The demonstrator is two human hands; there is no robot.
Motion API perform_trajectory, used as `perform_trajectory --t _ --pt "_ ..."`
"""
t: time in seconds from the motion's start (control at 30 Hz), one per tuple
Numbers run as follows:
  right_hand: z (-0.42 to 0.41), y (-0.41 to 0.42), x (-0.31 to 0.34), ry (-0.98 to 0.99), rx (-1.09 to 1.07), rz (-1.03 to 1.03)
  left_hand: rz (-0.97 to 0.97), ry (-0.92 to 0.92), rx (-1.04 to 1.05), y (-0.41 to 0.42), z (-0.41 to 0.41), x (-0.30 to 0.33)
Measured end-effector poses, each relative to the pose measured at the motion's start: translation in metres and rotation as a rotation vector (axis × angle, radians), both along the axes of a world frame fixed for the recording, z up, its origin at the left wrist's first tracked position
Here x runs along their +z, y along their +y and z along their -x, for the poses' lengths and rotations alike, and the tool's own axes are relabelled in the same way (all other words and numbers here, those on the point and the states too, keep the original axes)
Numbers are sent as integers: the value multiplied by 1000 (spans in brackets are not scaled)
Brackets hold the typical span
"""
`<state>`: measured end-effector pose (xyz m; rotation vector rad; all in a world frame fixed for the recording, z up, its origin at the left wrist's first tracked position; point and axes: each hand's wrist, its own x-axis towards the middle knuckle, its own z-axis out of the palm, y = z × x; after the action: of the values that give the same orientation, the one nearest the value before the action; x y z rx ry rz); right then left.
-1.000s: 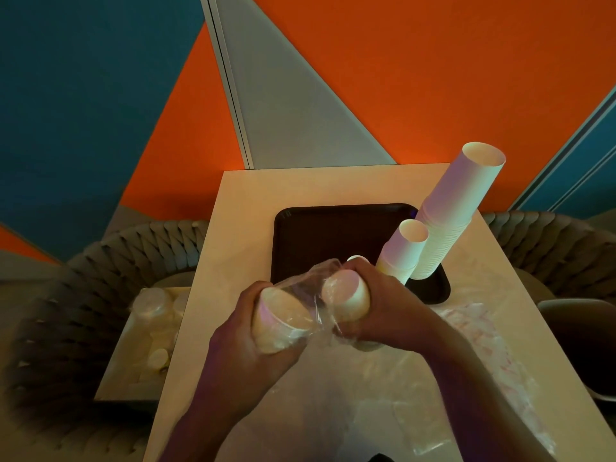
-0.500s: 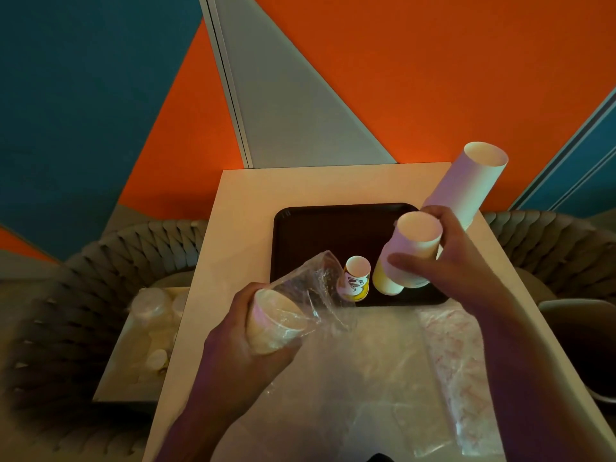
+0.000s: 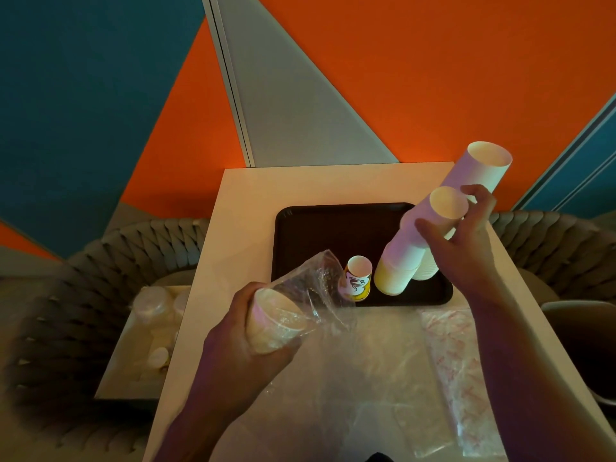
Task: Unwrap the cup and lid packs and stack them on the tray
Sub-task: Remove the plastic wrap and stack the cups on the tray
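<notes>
My left hand (image 3: 243,341) grips a stack of paper cups (image 3: 273,325) still inside its clear plastic wrap (image 3: 313,288), whose open end sticks out toward the tray. My right hand (image 3: 463,241) is curled round the top of a shorter cup stack (image 3: 413,248) standing tilted on the dark tray (image 3: 320,228). Behind it a taller white cup stack (image 3: 480,168) leans on the tray's right side. A small printed cup (image 3: 357,278) stands alone at the tray's near edge.
Empty clear wraps (image 3: 373,388) and a red-printed wrap (image 3: 456,355) lie on the table's near part. A box with lid packs (image 3: 150,331) sits on the woven chair at left. Another chair (image 3: 546,248) stands at right. An orange and blue wall is behind.
My right hand left the wrapped pack, set a small printed cup on the tray, and took hold of the shorter stack, now higher and tilted. My left hand kept its pack.
</notes>
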<state>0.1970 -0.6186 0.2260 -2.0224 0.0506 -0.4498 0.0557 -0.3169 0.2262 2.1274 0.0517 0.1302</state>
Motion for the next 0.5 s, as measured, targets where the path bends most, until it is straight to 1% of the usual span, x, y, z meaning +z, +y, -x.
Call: perform_trajectory --t 0.13,0.23,0.33,0.5 --pt "0 6 -9 14 -68 117 -5 -8 0 0 0 1" --pt "-4 6 -17 61 -118 210 -1 -10 -2 0 1 1" --pt "-5 4 -30 110 -124 318 5 -15 -7 -1 1 2" --pt "2 4 -37 192 -142 383 9 -2 -5 -1 1 2"
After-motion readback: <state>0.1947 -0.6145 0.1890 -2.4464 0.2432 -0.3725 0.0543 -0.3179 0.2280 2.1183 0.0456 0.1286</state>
